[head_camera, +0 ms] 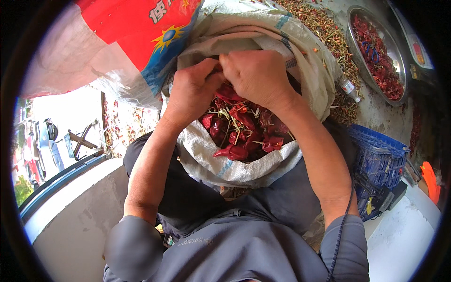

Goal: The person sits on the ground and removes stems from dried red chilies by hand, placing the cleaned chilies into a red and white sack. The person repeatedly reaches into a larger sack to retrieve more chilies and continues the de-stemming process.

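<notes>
A white woven sack (243, 174) with its rim rolled down stands between my knees. Dried red chilli peppers (243, 120), mixed with pale stems, fill its mouth. Both hands are above the far half of the opening, their fingertips meeting. My left hand (195, 86) pinches what looks like a dark red chilli between thumb and forefinger, mostly covered by the fingers. Curled against those fingertips is my right hand (255, 77); its back faces me, and whatever its fingers grip is hidden.
A large red printed bag (119, 31) leans at the upper left. Stems and debris (317, 21) cover the floor beyond the sack. A metal basin (400, 98) of chillies holds blue-handled scissors (370, 52). On the right are a plastic bottle (348, 89) and a blue crate (373, 158).
</notes>
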Available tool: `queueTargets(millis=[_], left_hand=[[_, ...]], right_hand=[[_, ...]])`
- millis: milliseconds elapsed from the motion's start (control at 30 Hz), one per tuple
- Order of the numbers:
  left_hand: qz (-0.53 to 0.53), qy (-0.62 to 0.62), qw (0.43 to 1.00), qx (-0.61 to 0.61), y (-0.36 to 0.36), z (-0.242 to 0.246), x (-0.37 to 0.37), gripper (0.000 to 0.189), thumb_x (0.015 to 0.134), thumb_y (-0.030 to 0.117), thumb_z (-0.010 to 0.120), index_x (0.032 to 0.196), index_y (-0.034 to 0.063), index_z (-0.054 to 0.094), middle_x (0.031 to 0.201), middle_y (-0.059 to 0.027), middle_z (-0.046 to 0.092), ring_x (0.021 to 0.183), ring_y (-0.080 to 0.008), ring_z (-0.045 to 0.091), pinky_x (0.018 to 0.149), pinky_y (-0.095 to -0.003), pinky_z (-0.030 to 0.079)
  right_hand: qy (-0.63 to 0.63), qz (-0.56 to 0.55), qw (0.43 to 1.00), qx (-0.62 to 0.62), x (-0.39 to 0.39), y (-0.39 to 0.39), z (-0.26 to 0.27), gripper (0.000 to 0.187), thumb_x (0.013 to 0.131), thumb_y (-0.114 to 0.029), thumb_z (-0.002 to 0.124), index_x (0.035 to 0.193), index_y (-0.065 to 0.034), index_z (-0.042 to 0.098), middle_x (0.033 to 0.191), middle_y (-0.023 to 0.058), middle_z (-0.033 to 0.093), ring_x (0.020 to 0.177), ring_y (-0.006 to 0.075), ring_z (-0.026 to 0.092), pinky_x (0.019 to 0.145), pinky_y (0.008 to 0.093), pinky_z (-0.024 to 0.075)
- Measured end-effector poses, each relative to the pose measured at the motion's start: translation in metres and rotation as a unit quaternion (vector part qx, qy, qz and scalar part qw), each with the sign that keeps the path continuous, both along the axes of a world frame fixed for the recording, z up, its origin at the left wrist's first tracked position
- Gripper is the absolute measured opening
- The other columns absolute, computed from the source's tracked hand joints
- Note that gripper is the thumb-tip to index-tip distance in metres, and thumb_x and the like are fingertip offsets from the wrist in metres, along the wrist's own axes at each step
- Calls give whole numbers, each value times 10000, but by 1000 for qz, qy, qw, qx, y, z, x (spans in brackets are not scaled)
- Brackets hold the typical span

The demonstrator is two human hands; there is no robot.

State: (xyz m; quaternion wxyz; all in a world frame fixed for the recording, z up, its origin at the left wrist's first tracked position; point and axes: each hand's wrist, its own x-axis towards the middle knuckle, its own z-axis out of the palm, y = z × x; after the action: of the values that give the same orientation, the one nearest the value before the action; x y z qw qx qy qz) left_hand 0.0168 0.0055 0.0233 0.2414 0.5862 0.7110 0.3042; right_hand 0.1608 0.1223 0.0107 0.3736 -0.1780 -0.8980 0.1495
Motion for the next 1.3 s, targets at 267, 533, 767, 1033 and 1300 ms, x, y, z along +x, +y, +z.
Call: queueTargets(millis=[267,533,767,1033,1300], left_hand=[[66,-315,945,51,-1,-11,-7,215,938,37,666,1150,12,638,964,-37,689,880,-95,640,810,-234,516],[125,-359,923,67,0,-11,-13,247,866,-24,720,1110,8,697,1040,-23,683,940,-89,629,842,-236,515],[54,-36,989,133,5,-9,-9,341,857,51,739,1196,49,705,1110,-63,663,981,-175,644,840,-281,515],[144,-254,953,74,2,-10,-3,300,898,84,712,1185,1,687,1026,-72,699,934,-159,655,851,-284,519],[153,-410,898,51,9,-20,-11,233,943,83,676,1142,-38,686,1033,-70,700,917,-112,642,854,-252,516]], right_hand=[[-4,-95,960,-265,7,20,9,329,907,-335,679,930,-7,681,870,180,711,840,370,689,742,433,537],[29,10,918,-396,-3,-3,-14,320,947,-332,649,949,-14,689,765,158,694,700,331,681,661,405,532],[45,124,785,-605,-6,-11,-11,293,986,-268,616,1072,4,684,821,90,715,703,121,669,637,289,522],[54,78,855,-510,-5,-4,-15,265,940,-248,675,1000,9,682,821,119,720,723,192,699,671,325,541],[73,11,904,-422,-6,-14,-10,243,943,-197,675,1068,11,661,921,151,725,829,232,708,752,331,544]])
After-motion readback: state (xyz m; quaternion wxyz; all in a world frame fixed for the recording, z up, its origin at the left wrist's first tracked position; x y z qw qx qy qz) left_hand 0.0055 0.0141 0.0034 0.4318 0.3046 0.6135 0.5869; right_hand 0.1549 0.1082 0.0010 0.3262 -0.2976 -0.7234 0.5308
